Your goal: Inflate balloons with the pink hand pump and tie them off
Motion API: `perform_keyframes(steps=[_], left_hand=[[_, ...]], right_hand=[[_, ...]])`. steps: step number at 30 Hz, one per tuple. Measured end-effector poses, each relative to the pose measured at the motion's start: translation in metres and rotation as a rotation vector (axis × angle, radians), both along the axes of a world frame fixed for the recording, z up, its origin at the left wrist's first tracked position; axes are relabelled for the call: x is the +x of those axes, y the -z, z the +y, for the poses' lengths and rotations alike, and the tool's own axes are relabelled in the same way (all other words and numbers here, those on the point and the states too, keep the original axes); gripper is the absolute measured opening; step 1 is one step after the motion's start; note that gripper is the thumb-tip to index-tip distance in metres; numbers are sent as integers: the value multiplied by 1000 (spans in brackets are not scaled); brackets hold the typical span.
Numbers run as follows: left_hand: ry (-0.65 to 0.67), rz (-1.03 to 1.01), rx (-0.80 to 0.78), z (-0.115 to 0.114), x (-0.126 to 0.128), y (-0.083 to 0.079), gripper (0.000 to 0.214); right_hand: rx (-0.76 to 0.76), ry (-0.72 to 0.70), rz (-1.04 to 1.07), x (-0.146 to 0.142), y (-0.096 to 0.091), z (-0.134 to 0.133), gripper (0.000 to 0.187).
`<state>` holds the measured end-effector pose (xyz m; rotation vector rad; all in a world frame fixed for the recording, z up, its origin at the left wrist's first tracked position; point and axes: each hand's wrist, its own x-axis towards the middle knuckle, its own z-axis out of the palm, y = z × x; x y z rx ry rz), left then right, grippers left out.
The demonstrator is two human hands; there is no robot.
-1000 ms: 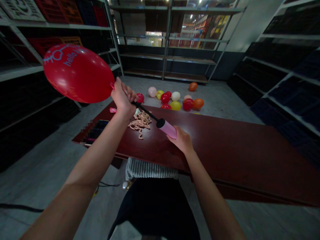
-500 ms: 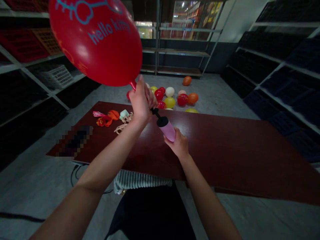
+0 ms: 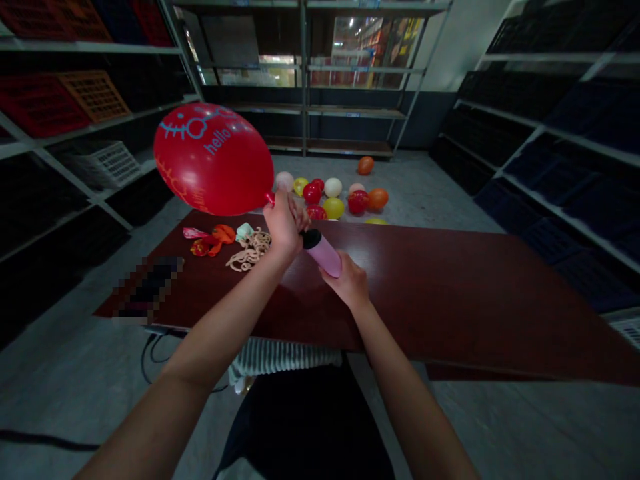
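My left hand (image 3: 284,225) is closed at the neck of an inflated red balloon (image 3: 215,163) with blue "hello" lettering. The same fist covers the near-black end of a pink hand balloon pump (image 3: 324,255), so the nozzle is hidden. Wrapped round the pump's pink barrel is my right hand (image 3: 350,283). The black cap of the pump lies close against my left hand, with hardly any rod showing. Beneath both hands is a dark brown table (image 3: 440,293). Limp orange and red balloons (image 3: 215,239) and a pile of beige uninflated balloons (image 3: 250,250) lie left of my left forearm.
Several inflated balloons (image 3: 334,207) rest on the floor beyond the table. Metal shelving (image 3: 304,80) stands at the back, and racks with crates (image 3: 95,93) line the sides. A pixelated dark object (image 3: 150,290) lies at the table's left end. Striped grey-green cloth (image 3: 285,357) hangs by my lap.
The pump's black rod has slid in, bringing my hands closer together. The red balloon sits lower and looks smaller in view. The camera has tilted up, showing more of the shelves.
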<state>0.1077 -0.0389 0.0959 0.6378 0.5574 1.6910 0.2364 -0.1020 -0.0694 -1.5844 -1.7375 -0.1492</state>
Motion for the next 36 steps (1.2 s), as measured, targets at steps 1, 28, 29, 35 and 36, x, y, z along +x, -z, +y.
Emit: perform_keyframes(steps=[1,28,29,35,36], left_hand=[[-7,-6,-6,-1,-5,-2,54],[-153,37,273,-7,-46,-87,55],[-137,50,276,-4,-37,-85,56],[5,157,191,3,20,-47,55],[29,164,174,1,28,-38,55]], right_hand=[[0,-12,-5,-1,-1,0,47],[305,51,-22,6,7,-6,41],[303,66,-11,6,6,-6,41],[289,140,59,6,5,-3,43],[280,153,69,5,6,-2,43]])
